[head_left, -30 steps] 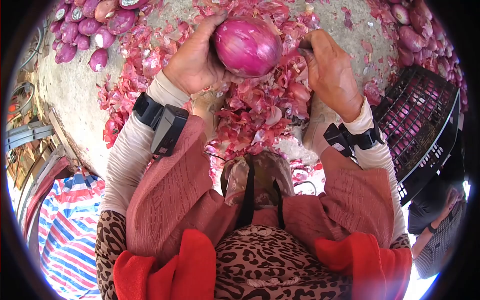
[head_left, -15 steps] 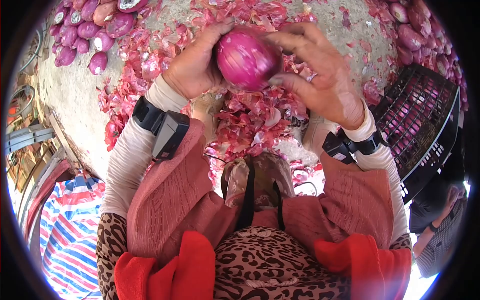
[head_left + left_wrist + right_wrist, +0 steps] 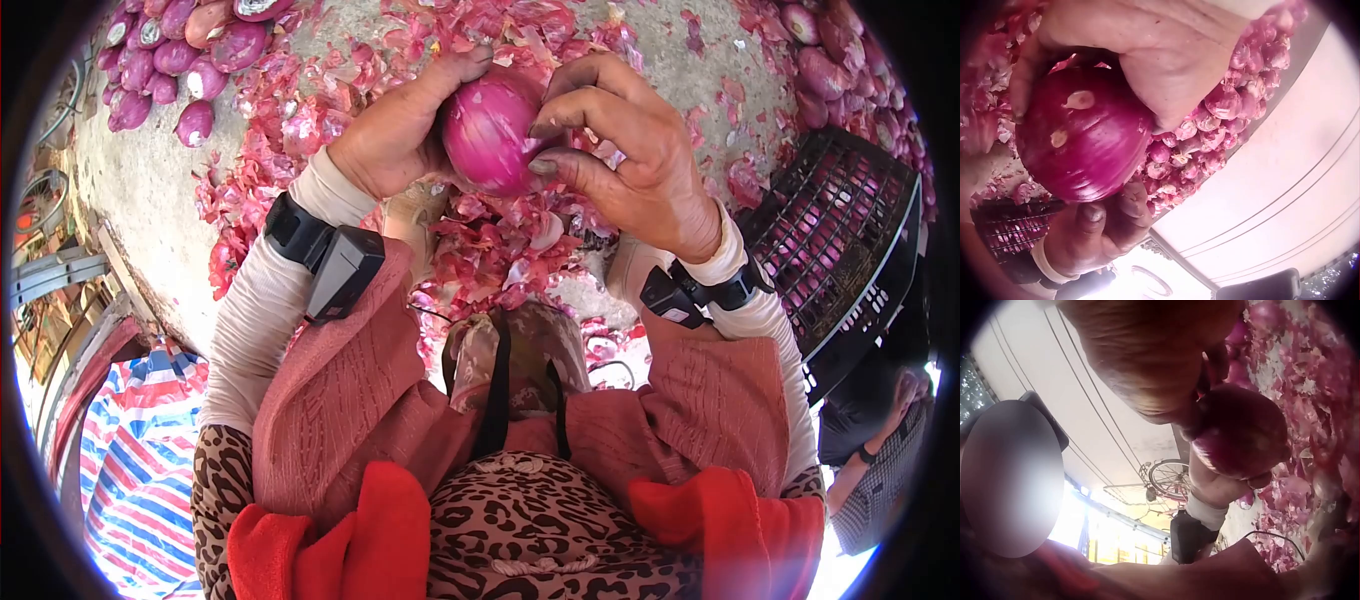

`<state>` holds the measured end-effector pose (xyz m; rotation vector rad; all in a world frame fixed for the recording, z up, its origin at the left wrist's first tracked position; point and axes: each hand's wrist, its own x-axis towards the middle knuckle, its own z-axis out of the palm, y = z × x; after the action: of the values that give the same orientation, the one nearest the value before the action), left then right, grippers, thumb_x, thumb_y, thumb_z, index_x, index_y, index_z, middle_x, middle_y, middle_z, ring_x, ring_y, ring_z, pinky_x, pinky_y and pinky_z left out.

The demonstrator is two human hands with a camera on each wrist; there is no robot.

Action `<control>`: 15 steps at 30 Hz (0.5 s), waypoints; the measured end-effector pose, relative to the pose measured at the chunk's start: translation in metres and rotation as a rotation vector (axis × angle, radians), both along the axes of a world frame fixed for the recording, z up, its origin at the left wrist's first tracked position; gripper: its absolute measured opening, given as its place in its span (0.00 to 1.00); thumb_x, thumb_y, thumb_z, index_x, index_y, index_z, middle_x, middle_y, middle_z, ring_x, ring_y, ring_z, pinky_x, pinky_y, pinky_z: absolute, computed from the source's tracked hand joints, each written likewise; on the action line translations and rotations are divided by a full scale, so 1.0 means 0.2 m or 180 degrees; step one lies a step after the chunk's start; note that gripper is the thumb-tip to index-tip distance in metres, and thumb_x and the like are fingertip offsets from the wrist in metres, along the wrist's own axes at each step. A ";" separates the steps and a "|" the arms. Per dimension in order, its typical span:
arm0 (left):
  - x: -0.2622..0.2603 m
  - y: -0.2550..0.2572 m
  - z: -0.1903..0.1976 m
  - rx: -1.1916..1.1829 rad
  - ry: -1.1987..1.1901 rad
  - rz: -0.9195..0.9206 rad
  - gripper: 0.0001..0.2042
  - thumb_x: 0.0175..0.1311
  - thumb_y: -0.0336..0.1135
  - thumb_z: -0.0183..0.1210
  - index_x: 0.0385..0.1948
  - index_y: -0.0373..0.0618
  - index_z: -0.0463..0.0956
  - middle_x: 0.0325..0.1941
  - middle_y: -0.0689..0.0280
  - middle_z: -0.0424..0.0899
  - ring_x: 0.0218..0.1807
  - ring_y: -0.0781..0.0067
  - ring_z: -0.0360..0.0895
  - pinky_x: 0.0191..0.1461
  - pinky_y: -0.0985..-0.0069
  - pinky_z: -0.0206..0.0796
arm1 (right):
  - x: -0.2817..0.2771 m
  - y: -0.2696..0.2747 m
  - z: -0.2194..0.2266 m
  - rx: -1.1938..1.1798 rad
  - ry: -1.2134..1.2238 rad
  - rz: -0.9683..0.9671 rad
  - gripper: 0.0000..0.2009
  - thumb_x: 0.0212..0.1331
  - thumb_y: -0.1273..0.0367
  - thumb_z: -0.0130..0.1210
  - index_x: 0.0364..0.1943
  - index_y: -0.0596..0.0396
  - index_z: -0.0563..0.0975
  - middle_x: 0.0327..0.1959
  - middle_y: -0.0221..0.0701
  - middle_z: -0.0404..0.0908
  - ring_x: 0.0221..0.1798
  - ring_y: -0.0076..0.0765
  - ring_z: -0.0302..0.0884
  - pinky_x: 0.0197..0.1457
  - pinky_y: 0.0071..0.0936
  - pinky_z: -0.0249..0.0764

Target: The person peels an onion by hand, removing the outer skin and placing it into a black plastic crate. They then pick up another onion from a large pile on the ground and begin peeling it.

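A large red onion (image 3: pixel 487 130), smooth and purple, is held up above the peelings in the head view. My left hand (image 3: pixel 395 130) grips it from the left, thumb over the far side and fingers underneath. From the right, my right hand (image 3: pixel 645 150) pinches at the onion's side with bent fingers and thumb. Two pale spots mark the onion (image 3: pixel 1085 150) in the left wrist view, where the right fingertips (image 3: pixel 1092 214) meet its lower edge. In the right wrist view the onion (image 3: pixel 1244 434) is dark and partly covered by the right hand.
Loose red onion skins (image 3: pixel 520 240) cover the ground between the feet. Piled onions lie at the far left (image 3: pixel 175 55) and far right (image 3: pixel 825 75). A black plastic crate (image 3: pixel 835 220) leans at the right, and a striped sheet (image 3: pixel 140 470) lies at the left.
My right hand was apart from the onion a second ago; it has come left and now has its fingertips on it. The onion has turned in my left hand and shifted slightly down.
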<state>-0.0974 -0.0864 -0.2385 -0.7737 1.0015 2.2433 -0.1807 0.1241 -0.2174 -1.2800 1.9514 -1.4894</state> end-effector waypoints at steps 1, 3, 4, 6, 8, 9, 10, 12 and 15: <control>0.00 0.01 0.00 -0.0046 0.0004 0.0017 0.22 0.72 0.48 0.45 0.58 0.42 0.68 0.53 0.63 0.78 0.53 0.71 0.77 0.59 0.69 0.71 | 0.00 0.00 0.00 -0.0019 -0.0058 0.0049 0.14 0.43 0.77 0.66 0.37 0.56 0.76 0.38 0.36 0.73 0.41 0.43 0.75 0.43 0.32 0.72; 0.00 0.02 0.02 -0.0076 0.0037 0.0034 0.21 0.72 0.48 0.46 0.57 0.42 0.68 0.52 0.63 0.78 0.53 0.71 0.77 0.58 0.69 0.71 | 0.01 0.00 0.00 0.0006 -0.0010 0.0008 0.13 0.43 0.77 0.66 0.35 0.56 0.76 0.37 0.36 0.73 0.40 0.44 0.74 0.42 0.32 0.72; 0.00 0.03 0.03 -0.0106 0.0071 0.0052 0.21 0.72 0.48 0.46 0.56 0.43 0.69 0.51 0.64 0.79 0.52 0.71 0.78 0.58 0.70 0.72 | 0.02 -0.01 0.00 0.0031 0.0040 -0.0033 0.13 0.43 0.77 0.65 0.34 0.57 0.76 0.35 0.37 0.72 0.38 0.46 0.74 0.40 0.33 0.71; 0.00 0.02 0.02 -0.0121 0.0055 -0.0026 0.20 0.72 0.48 0.46 0.55 0.43 0.70 0.51 0.64 0.79 0.52 0.71 0.78 0.58 0.70 0.71 | 0.02 -0.01 -0.02 0.0038 0.0157 -0.0043 0.12 0.44 0.77 0.65 0.33 0.58 0.75 0.35 0.37 0.71 0.37 0.47 0.73 0.40 0.34 0.70; 0.00 0.01 0.00 -0.0136 0.0038 -0.0106 0.20 0.72 0.49 0.47 0.54 0.44 0.70 0.51 0.64 0.79 0.52 0.71 0.78 0.58 0.70 0.71 | 0.03 -0.01 -0.02 0.0045 0.0272 -0.0054 0.12 0.44 0.78 0.64 0.32 0.58 0.74 0.34 0.37 0.70 0.37 0.48 0.72 0.39 0.35 0.70; 0.01 0.01 -0.01 -0.0123 0.0007 -0.0070 0.20 0.72 0.48 0.47 0.54 0.44 0.70 0.51 0.64 0.79 0.52 0.71 0.78 0.58 0.70 0.72 | 0.04 -0.01 -0.01 0.0138 0.0326 -0.0048 0.12 0.44 0.81 0.63 0.33 0.59 0.73 0.36 0.38 0.71 0.36 0.43 0.74 0.38 0.31 0.71; 0.01 0.02 -0.02 -0.0111 -0.0023 -0.0032 0.19 0.72 0.48 0.47 0.54 0.44 0.70 0.51 0.64 0.79 0.52 0.71 0.78 0.57 0.70 0.72 | 0.04 -0.01 -0.01 0.0232 0.0381 -0.0040 0.13 0.44 0.83 0.62 0.34 0.60 0.73 0.38 0.38 0.72 0.36 0.38 0.76 0.37 0.28 0.73; 0.00 0.03 0.02 -0.0230 -0.0064 -0.0042 0.20 0.72 0.49 0.47 0.54 0.44 0.70 0.51 0.64 0.79 0.52 0.71 0.78 0.57 0.69 0.72 | 0.04 -0.01 -0.02 0.0161 0.0449 -0.0037 0.13 0.44 0.84 0.61 0.35 0.60 0.72 0.38 0.38 0.72 0.35 0.40 0.76 0.37 0.28 0.73; 0.00 0.02 0.00 -0.0343 -0.0017 -0.0160 0.23 0.69 0.54 0.48 0.56 0.47 0.68 0.53 0.64 0.78 0.52 0.69 0.79 0.53 0.63 0.74 | 0.03 0.00 -0.01 0.0102 0.0396 -0.0028 0.13 0.45 0.83 0.60 0.35 0.59 0.71 0.36 0.38 0.71 0.36 0.45 0.74 0.38 0.33 0.71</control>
<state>-0.0978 -0.0832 -0.2384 -0.7913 1.1344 2.1581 -0.1750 0.1237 -0.2185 -1.3819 2.0524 -1.4074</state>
